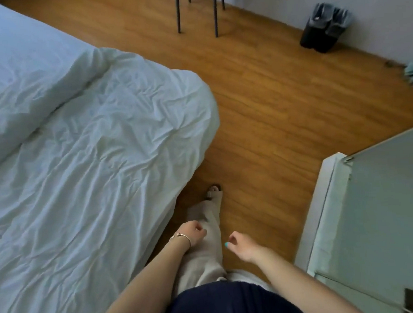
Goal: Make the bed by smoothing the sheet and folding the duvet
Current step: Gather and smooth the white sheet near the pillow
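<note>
The bed fills the left of the view, covered by a creased white duvet [98,143] that hangs over the bed's rounded corner. One folded-over layer of the duvet [27,94] lies thicker across the upper left. My left hand [193,232], with a bracelet on the wrist, hangs beside the bed's edge over my leg, fingers loosely curled and holding nothing. My right hand [242,246] hangs a little to the right, fingers also loosely curled and empty. Neither hand touches the bedding.
Wooden floor [270,104] lies to the right of the bed. A white cabinet with a glass top [373,218] stands at the right. Dark chair legs [215,15] stand at the top. A black bin [323,28] sits by the far wall.
</note>
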The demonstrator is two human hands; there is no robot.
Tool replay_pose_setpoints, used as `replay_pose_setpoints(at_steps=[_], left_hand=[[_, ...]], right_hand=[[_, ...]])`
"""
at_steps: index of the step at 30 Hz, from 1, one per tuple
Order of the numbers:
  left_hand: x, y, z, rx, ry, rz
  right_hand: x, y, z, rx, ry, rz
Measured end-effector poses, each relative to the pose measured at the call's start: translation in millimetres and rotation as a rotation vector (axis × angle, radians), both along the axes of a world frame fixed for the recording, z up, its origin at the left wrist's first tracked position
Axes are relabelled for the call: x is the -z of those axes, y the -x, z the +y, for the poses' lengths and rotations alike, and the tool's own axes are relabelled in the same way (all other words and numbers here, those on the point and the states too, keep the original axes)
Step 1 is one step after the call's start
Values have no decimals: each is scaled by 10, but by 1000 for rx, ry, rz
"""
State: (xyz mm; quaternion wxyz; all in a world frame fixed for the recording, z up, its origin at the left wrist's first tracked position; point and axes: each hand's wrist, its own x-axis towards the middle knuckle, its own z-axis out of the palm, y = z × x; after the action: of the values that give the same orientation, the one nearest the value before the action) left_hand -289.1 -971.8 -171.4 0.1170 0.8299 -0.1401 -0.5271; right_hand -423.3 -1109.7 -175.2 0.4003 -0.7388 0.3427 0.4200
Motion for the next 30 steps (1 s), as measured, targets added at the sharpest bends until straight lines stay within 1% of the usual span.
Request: replay_pose_setpoints(at_steps=[2, 4, 7, 10, 13, 15, 17, 19, 21, 22, 26, 30], left_hand=[[49, -356, -507, 58, 1, 24], [30, -705, -1044, 136, 0, 43], [-107, -1164, -1796, 257, 9, 34], [-214, -1552, -2382, 297, 22, 24], [-228, -1908, -2890, 342, 18, 23], [-162, -2179, -3214, 359, 4, 4], [-71, -2502, -3541, 328, -7, -15], [-8, -2861, -3901, 246, -16, -28], [-15, -3224, -4284, 173, -28, -41], [-34, -3400, -4462, 142, -35, -58], [-190, -4057, -5034, 35, -56, -157], [-445, -4674, -5333, -90, -63, -317]], right_hand=[[-60, -283, -434, -48, 17, 18], [-126, -577, -939, -31, 33, 56], [-251, -963, -1718, 15, 130, 88], [-358, -1343, -2315, 47, 209, 102], [-350, -1745, -2708, 30, 279, 68], [-307, -2061, -2945, 8, 275, 17], [-248, -2445, -3290, -43, 211, -14], [-221, -2887, -3770, -33, 168, -32], [-242, -3350, -4307, -40, 190, -43], [-271, -3598, -4571, -79, 209, -34], [-428, -4721, -5333, -325, 297, -20], [-537, -5895, -5492, -611, 306, -61]])
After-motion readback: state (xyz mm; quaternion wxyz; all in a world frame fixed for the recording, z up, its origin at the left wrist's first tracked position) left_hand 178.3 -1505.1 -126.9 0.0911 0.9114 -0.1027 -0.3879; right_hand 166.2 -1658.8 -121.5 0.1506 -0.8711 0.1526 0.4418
